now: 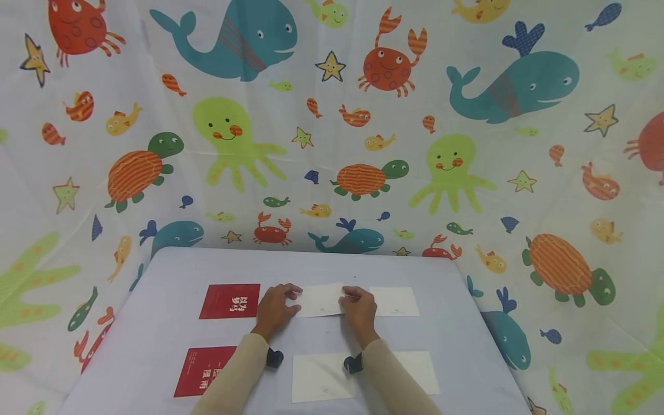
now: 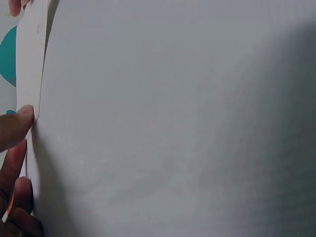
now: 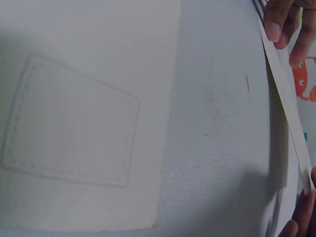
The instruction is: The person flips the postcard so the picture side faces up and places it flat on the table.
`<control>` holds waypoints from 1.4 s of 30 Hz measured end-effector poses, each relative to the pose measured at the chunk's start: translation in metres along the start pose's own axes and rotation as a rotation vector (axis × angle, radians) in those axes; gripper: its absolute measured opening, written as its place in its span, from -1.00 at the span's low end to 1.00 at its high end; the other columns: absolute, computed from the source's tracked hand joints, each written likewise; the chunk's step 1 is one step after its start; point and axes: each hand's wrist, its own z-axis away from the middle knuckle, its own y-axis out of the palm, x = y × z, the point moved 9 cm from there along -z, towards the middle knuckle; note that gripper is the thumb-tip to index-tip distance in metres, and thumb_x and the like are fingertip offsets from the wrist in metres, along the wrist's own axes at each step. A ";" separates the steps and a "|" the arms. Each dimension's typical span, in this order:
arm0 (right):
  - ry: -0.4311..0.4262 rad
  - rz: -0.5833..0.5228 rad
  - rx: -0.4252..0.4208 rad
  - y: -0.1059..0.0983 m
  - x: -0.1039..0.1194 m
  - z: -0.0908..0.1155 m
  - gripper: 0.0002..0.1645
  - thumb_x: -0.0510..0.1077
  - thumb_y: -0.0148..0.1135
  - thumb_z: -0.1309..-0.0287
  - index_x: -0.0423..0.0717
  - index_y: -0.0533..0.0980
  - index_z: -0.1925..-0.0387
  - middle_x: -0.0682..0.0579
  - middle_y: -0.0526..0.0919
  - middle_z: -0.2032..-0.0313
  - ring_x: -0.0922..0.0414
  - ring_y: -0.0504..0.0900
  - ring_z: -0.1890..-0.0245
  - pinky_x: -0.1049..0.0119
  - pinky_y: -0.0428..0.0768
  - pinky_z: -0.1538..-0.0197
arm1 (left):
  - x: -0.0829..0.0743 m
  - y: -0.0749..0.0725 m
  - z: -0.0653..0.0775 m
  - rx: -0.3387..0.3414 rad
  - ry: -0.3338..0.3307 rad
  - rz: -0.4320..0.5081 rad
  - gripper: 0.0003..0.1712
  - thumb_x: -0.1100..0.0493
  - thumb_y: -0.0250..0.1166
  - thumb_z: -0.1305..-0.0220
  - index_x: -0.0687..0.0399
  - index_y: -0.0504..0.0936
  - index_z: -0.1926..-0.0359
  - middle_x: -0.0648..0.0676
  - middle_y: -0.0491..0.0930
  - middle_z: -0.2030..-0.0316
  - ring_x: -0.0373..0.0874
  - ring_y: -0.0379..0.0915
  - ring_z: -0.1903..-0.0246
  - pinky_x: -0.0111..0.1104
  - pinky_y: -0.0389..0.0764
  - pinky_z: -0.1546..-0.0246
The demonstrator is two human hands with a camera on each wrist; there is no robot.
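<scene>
At the middle of the far row, a white card (image 1: 320,301) is held between both hands, its near edge tipped slightly off the table. My left hand (image 1: 277,308) pinches its left end, thumb (image 2: 19,121) on the near face and fingers behind. At the other end, my right hand (image 1: 360,310) pinches the right edge with thumb and fingers. A red card (image 1: 228,301) with white characters lies just left of my left hand. Another white card (image 1: 395,301) lies right of my right hand.
In the near row lie a red card (image 1: 199,372) partly under the left sleeve, a white card (image 1: 320,377) in the middle, and a white card (image 1: 419,372) beside the right sleeve. All rest on a white-covered table (image 1: 467,357). A sea-animal patterned cloth (image 1: 321,155) hangs behind.
</scene>
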 end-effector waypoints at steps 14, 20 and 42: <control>0.024 -0.028 0.053 0.000 0.000 -0.006 -0.78 -0.24 0.46 -0.24 0.11 0.78 0.11 0.09 0.82 0.05 0.14 0.74 0.10 0.35 0.66 0.08 | 0.002 0.001 -0.001 0.005 0.005 -0.001 -0.59 0.15 0.62 -0.17 -0.25 0.77 -0.03 -0.08 0.75 0.16 -0.09 0.58 0.10 -0.08 0.69 -0.04; 0.029 -0.065 0.081 -0.002 0.002 -0.006 -0.80 -0.20 0.46 -0.27 0.08 0.78 0.09 0.05 0.82 0.06 0.13 0.74 0.07 0.37 0.68 0.09 | 0.001 0.000 0.000 0.001 0.005 0.011 -0.59 0.17 0.62 -0.16 -0.24 0.78 -0.03 -0.07 0.75 0.16 -0.09 0.57 0.11 -0.07 0.69 -0.04; 0.098 -0.117 0.124 -0.005 -0.011 -0.007 -0.76 -0.21 0.48 -0.26 0.07 0.78 0.05 0.01 0.83 0.06 0.15 0.74 0.24 0.31 0.70 0.17 | -0.002 -0.007 0.005 0.021 0.014 0.074 -0.68 0.17 0.55 -0.25 -0.17 0.78 -0.02 -0.03 0.78 0.12 -0.07 0.59 0.10 -0.08 0.68 -0.08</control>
